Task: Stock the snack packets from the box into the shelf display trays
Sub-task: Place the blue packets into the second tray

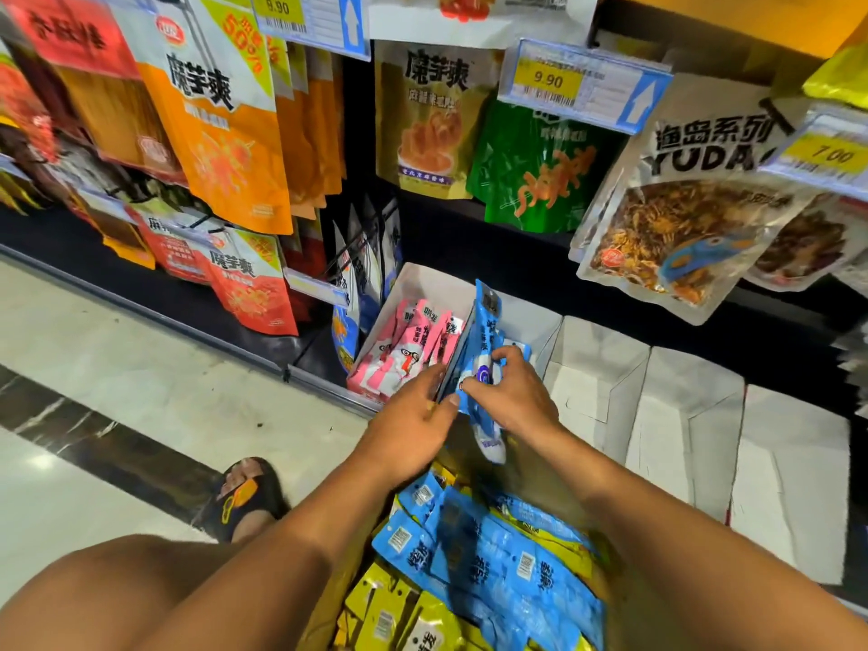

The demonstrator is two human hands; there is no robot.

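Right hand (516,397) fingers (509,355) clenched round glossy blue snack packets (486,321) standing in my white cardboard display tray (530,312). Left hand (413,415) has straight fingers pressed beside them. Pink striped packets (404,350) sit just left, and the brown cardboard box (324,622) is below my wrists.

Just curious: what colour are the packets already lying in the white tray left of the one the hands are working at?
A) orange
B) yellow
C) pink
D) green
C: pink packets fill that white tray, right beside the blue packets that the right hand grips.
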